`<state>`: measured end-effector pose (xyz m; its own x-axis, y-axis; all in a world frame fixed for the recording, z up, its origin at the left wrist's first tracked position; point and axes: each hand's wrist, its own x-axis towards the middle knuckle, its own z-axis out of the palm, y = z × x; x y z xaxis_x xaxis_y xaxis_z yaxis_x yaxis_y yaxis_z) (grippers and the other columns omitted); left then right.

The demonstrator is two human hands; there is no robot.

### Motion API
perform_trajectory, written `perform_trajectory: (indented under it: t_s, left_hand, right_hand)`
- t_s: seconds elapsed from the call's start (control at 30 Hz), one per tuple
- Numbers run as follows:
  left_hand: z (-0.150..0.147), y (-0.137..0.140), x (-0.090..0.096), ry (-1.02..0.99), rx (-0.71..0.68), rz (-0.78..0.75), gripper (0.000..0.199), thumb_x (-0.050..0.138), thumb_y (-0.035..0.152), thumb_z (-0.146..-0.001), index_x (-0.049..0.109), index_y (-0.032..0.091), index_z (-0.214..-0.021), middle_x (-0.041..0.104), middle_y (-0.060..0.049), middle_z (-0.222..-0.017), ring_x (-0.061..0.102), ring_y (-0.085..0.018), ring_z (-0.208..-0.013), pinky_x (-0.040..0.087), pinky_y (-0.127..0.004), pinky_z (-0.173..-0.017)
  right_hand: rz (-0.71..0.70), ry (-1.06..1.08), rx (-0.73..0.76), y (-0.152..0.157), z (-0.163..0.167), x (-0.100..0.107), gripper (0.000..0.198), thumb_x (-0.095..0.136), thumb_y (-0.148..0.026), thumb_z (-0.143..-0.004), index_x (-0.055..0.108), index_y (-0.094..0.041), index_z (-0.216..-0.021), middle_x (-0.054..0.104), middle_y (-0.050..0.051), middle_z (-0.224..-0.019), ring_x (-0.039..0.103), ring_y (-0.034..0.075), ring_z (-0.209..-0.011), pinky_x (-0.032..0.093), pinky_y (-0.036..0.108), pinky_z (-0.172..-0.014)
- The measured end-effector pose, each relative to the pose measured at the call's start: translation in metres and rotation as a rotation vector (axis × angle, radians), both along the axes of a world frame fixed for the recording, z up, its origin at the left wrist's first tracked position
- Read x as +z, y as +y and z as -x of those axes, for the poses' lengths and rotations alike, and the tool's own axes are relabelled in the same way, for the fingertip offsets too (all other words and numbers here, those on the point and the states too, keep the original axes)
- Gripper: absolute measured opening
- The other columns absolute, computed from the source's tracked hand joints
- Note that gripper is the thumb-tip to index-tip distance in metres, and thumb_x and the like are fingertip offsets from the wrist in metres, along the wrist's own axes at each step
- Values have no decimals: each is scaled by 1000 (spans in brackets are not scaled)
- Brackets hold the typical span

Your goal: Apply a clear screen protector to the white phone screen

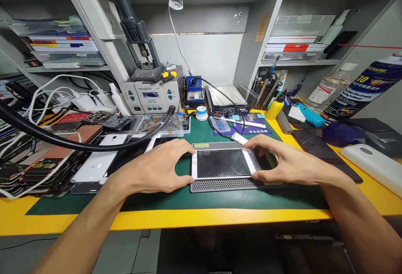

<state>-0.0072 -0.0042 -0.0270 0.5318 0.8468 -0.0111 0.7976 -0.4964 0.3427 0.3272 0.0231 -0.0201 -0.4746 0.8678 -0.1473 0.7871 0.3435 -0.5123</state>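
Note:
A white-framed smartphone (223, 163) lies flat, screen up, on a grey perforated mat (220, 185). Its dark screen shows scratches or cracks near the right end. My left hand (153, 167) grips the phone's left end, thumb and fingertips at its two corners. At the opposite end my right hand (284, 159) holds the right corners between thumb and fingers. Clear film seems to lie at that end, partly hidden by my right hand. Just behind the phone is a small white block (239, 138) on a black cable.
Stacked phone parts (56, 157) and a white phone (99, 157) lie left. A thick black hose (78, 143) arcs across from a rework station (153, 95). Behind the mat stand a small tub (201, 113) and a black device (229, 100). Right are a yellow bottle (275, 107) and spray can (366, 88).

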Motion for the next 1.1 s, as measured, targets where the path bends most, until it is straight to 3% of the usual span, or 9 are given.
perform_trajectory:
  t_s: [1.1]
  left_hand:
    - [-1, 0, 0, 12, -6, 1, 51, 65, 49, -84, 55, 29, -130, 59, -3, -134, 55, -27, -122, 43, -39, -107]
  right_hand:
    - [-8, -4, 8, 0, 1, 0, 62, 74, -54, -70, 57, -29, -124, 61, 3, -121, 59, 26, -107, 51, 33, -87]
